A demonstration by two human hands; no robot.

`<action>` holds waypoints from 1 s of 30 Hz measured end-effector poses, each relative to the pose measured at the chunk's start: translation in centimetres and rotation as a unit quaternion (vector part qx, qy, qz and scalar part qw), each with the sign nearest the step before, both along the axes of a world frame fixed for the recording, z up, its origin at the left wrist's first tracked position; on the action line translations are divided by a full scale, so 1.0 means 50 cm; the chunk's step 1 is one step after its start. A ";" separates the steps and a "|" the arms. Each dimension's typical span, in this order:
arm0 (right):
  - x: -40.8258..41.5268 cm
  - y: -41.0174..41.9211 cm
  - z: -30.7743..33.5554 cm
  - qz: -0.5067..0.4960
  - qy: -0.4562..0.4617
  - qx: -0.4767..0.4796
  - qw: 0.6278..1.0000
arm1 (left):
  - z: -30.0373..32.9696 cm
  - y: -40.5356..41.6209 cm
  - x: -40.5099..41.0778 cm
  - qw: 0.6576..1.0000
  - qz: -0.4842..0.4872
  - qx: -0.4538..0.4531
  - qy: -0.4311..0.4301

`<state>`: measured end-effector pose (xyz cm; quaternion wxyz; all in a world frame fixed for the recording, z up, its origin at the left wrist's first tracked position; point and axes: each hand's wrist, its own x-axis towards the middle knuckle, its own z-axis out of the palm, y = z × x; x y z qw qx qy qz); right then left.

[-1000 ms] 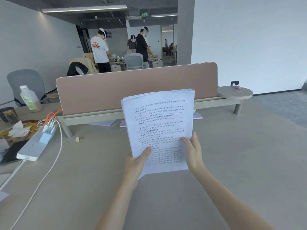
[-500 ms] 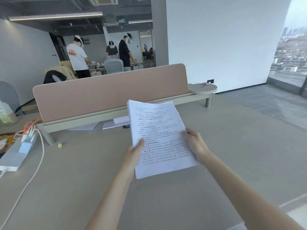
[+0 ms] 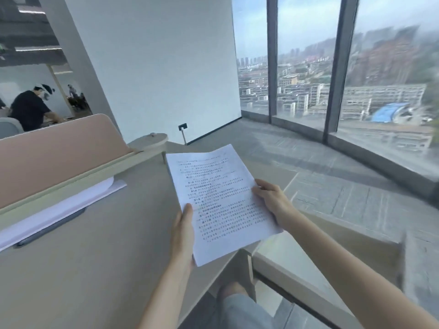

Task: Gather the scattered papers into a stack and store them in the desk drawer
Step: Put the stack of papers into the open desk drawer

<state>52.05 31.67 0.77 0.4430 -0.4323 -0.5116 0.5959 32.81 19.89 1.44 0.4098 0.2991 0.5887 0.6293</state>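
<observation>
A stack of printed white papers [image 3: 218, 200] hangs tilted above the right end of the beige desk [image 3: 95, 257]. My left hand [image 3: 184, 236] grips its lower left edge with the thumb on top. My right hand [image 3: 270, 200] grips its right edge. More white sheets [image 3: 59, 210] lie on the desk under the pink divider's shelf, over a dark flat object. Below the desk's right end stands a pale unit [image 3: 297, 269]; I cannot tell whether it is the drawer.
The pink divider panel [image 3: 52, 157] on its pale shelf runs along the desk's far side, ending in a round shelf [image 3: 148, 142]. Floor-to-ceiling windows [image 3: 356, 79] are on the right. A person in black [image 3: 29, 110] works in the background. My knee [image 3: 240, 307] shows below.
My view has swung far to the right, toward the desk's end and the windows. Both hands have carried the stack to the right and tilted it flatter.
</observation>
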 end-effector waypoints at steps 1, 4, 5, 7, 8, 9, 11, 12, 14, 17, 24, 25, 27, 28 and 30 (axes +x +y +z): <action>0.043 0.006 -0.007 -0.018 0.001 -0.008 1.000 | -0.005 0.019 0.035 1.000 -0.012 0.001 0.001; 0.157 0.022 -0.029 -0.067 -0.028 -0.026 0.997 | -0.017 0.064 0.129 0.999 -0.049 -0.014 0.009; 0.195 0.026 -0.035 -0.080 -0.037 -0.027 0.996 | -0.024 0.078 0.155 0.998 -0.062 -0.017 0.018; 0.268 0.035 -0.048 -0.101 -0.050 -0.037 0.993 | -0.039 0.100 0.201 0.993 -0.088 -0.029 0.069; 0.303 0.037 -0.052 -0.104 -0.062 -0.042 0.992 | -0.046 0.108 0.223 0.990 -0.098 -0.029 0.093; 0.335 0.036 -0.056 -0.102 -0.077 -0.045 0.991 | -0.053 0.115 0.244 0.988 -0.107 -0.028 0.108; 0.395 0.037 -0.069 -0.109 -0.121 -0.053 0.985 | -0.067 0.121 0.286 0.984 -0.138 -0.020 0.111; 0.424 0.040 -0.080 -0.115 -0.147 -0.057 0.981 | -0.077 0.124 0.305 0.981 -0.154 -0.017 0.115; 0.473 0.043 -0.101 -0.117 -0.190 -0.062 0.973 | -0.102 0.129 0.340 0.975 -0.177 -0.025 0.134; 0.529 0.048 -0.124 -0.104 -0.246 -0.069 0.961 | -0.146 0.134 0.390 0.961 -0.185 -0.056 0.199; 0.549 0.092 -0.175 -0.083 -0.360 -0.060 0.927 | -0.242 0.133 0.442 0.938 -0.235 -0.136 0.215; 0.545 0.102 -0.186 -0.080 -0.368 -0.059 0.925 | -0.257 0.132 0.441 0.932 -0.236 -0.144 0.236; 0.535 0.119 -0.209 -0.073 -0.387 -0.059 0.917 | -0.284 0.133 0.437 0.919 -0.239 -0.159 0.272; 0.531 0.127 -0.222 -0.068 -0.402 -0.058 0.911 | -0.296 0.135 0.435 0.913 -0.241 -0.165 0.285; 0.525 0.138 -0.247 -0.053 -0.431 -0.061 0.899 | -0.315 0.139 0.433 0.906 -0.249 -0.177 0.295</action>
